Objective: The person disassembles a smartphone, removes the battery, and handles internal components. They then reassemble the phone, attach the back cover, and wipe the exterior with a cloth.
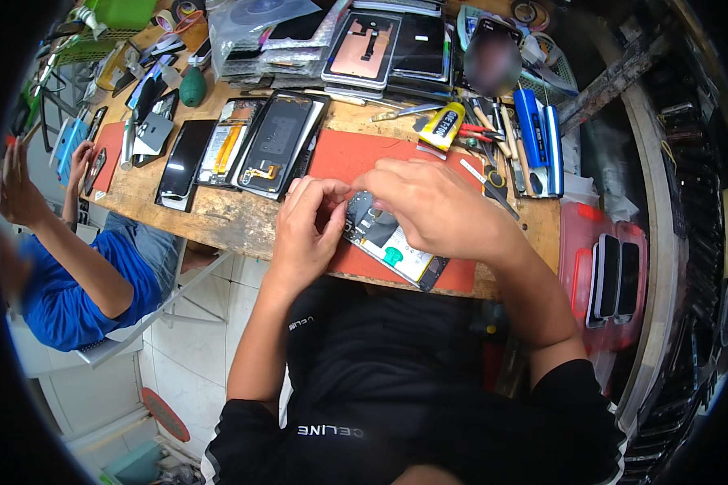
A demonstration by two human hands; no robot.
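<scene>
An opened phone (408,255) lies tilted on an orange-red work mat (453,273), its inside facing up. A dark cover plate (376,229), a whitish battery and a green patch (393,256) show in it. My left hand (306,228) is at the phone's upper left edge, fingers curled in and thumb close to the rim. From the right, my right hand (437,206) reaches over the phone's top end, fingers closed together. The fingertips of both hands meet at the upper left corner. Whatever they pinch there is hidden.
Left of the mat lie a black phone (188,162) and opened phones (277,139). Stacked screens (364,48) stand behind. A yellow glue tube (442,125), tools (505,133) and blue cases (532,141) are at back right. Another person in blue (97,279) sits at the left.
</scene>
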